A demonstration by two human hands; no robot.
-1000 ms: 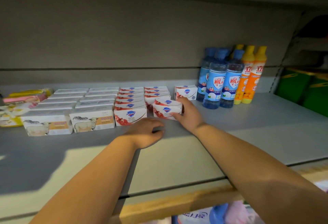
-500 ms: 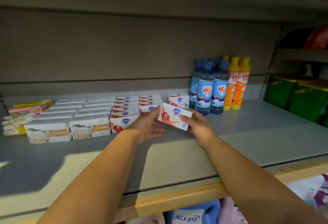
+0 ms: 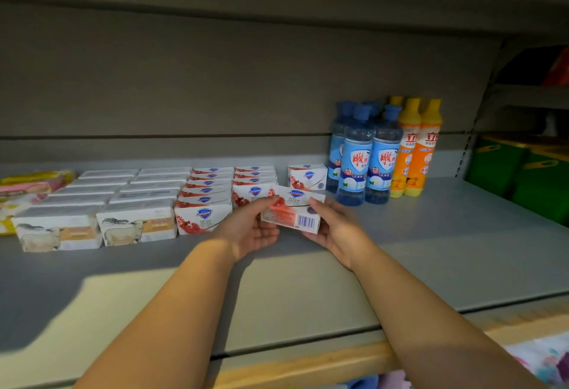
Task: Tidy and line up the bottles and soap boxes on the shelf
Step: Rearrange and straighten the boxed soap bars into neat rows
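A white and red soap box (image 3: pixel 292 209) hangs just above the grey shelf (image 3: pixel 431 250), its barcode side toward me. My left hand (image 3: pixel 249 228) grips its left end and my right hand (image 3: pixel 334 230) grips its right end. Behind it run two rows of matching red soap boxes (image 3: pixel 204 196), and one more red box (image 3: pixel 307 177) stands alone beside the bottles. Left of these lie rows of white sheep-print soap boxes (image 3: pixel 101 207). Blue bottles (image 3: pixel 358 154) and orange bottles (image 3: pixel 415 148) stand grouped at the back right.
Pink and yellow packets (image 3: pixel 21 191) lie at the far left. Green boxes (image 3: pixel 523 173) sit on the neighbouring shelf to the right. A wooden edge (image 3: pixel 308 364) runs along the shelf's front, with goods on the shelf below.
The soap box was lifted off the front of the row by my right hand; my left hand rose from the shelf and took its other end. The box has turned its barcode side toward me.
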